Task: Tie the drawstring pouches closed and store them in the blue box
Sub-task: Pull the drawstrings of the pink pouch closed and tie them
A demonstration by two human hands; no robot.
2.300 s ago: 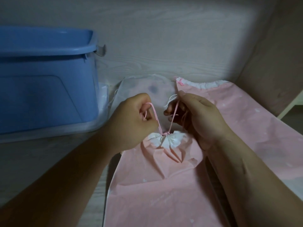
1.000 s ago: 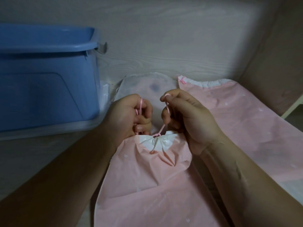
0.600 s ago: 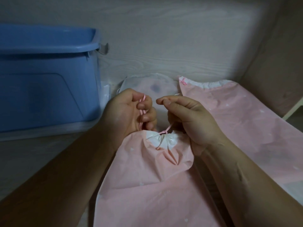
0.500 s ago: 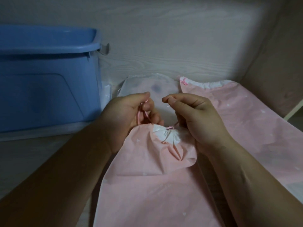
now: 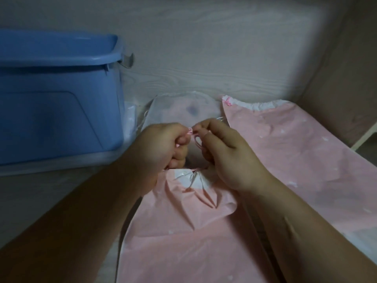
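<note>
Your left hand (image 5: 161, 146) and right hand (image 5: 226, 152) pinch the pink drawstring (image 5: 195, 140) above the cinched pink pouch (image 5: 183, 221), forming its knot.

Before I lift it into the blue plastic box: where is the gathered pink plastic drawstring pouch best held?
Pinch the cinched white neck from above, just under the pink cord: the gathers bunch there into one narrow stem, while the body lies flat and limp.
</note>
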